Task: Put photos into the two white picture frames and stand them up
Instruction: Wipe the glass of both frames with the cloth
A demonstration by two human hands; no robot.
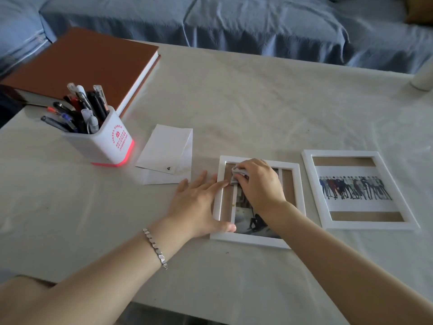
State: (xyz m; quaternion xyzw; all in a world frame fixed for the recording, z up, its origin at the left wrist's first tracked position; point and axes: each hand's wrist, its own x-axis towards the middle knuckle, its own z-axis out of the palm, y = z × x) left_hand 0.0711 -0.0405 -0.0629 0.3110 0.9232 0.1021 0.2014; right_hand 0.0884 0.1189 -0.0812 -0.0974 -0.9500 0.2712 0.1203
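Observation:
Two white picture frames lie flat on the cloth-covered table. The left frame (295, 184) holds a photo (246, 221) with dark figures on a pale ground. My left hand (199, 202) rests flat on that frame's left edge, fingers straight, thumb at its lower corner. My right hand (256, 184) sits over the frame's glass and pinches a small crumpled grey cloth (236, 175) against it. The right frame (358, 188) lies apart from both hands and shows a photo (355, 187) of a row of standing people, with brown backing above and below.
A white envelope (167, 156) lies left of the frames. A white pen holder (110, 141) full of pens stands at the left, with a brown book (84, 66) behind it. A white object (423, 78) stands at the far right edge. A blue sofa (234, 22) runs behind the table.

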